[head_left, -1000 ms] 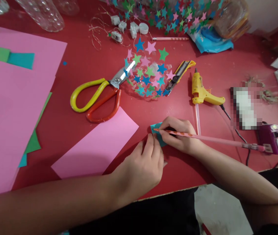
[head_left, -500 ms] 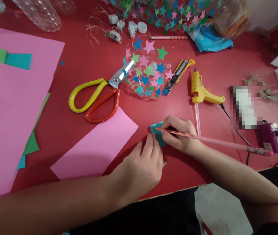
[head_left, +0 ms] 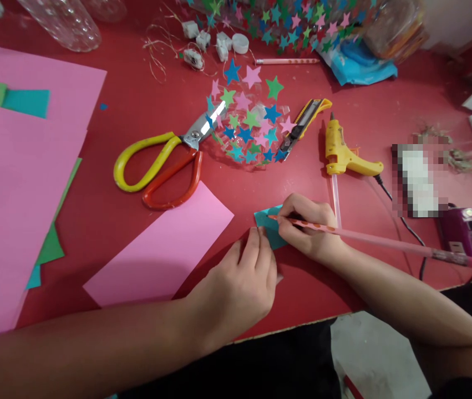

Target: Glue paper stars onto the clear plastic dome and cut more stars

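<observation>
I take this for a craft corner, though from my end of the head camera I can't tell whether it's in a home or a small workshop: the red table (head_left: 244,188) carries scissors (head_left: 194,135), a yellow glue gun (head_left: 335,149), a utility knife (head_left: 302,124), pink paper (head_left: 19,183), cut-out stars (head_left: 244,134) and clear plastic bottles (head_left: 67,25).

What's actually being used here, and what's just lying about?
In use:
pink pencil, in the right hand
teal paper, under the left hand

Seemingly just lying about:
scissors
box cutter
glue gun
second pencil
</observation>
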A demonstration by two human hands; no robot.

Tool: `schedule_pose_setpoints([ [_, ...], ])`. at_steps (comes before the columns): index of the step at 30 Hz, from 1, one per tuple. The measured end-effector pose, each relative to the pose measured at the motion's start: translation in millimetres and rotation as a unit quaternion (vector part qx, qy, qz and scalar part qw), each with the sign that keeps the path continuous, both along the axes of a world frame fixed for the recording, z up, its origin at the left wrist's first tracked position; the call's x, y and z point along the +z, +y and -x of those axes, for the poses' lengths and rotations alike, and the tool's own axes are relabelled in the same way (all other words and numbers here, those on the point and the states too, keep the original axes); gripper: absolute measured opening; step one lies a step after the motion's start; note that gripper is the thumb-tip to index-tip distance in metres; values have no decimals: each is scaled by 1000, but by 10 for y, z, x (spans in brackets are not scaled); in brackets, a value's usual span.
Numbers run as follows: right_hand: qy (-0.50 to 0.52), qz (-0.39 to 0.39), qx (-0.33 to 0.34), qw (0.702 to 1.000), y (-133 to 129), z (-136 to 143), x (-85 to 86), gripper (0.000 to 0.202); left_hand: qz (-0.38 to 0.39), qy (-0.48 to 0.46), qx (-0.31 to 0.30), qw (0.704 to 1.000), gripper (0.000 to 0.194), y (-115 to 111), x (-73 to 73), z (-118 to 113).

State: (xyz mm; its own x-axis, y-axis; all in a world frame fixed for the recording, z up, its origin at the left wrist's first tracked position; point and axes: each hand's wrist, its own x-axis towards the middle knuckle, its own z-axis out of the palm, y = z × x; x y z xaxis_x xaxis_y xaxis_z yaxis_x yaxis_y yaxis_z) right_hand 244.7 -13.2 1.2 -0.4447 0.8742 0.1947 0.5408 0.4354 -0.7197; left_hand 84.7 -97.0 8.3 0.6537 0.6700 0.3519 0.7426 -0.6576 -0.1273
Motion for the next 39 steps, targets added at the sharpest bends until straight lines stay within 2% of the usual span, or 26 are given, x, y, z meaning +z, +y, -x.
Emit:
schedule_pose_setpoints([
  [8,8,-26,81,996,11,-24,5,16,2,8,0,1000,36,-4,0,-2],
  [25,27,-11,121,992,-3,-59,-46,16,3,11,4,1000,35,-10,-8,-8],
  [27,38,11,111,993,3,-61,-25,15,2,9,3,1000,36,-11,-3,-5],
  [29,70,67,83,992,20,-63,1,14,7,8,4,1000,36,-7,9,4],
  [32,139,177,29,974,57,-69,34,16,21,1,7,1000,36,15,32,24],
  [34,168,218,17,961,80,-78,46,21,24,-6,12,1000,35,39,42,38],
  [36,169,221,13,960,99,-92,52,17,27,-9,19,999,35,63,43,48],
  [39,136,185,27,973,122,-113,55,5,31,-12,19,999,36,81,26,59],
])
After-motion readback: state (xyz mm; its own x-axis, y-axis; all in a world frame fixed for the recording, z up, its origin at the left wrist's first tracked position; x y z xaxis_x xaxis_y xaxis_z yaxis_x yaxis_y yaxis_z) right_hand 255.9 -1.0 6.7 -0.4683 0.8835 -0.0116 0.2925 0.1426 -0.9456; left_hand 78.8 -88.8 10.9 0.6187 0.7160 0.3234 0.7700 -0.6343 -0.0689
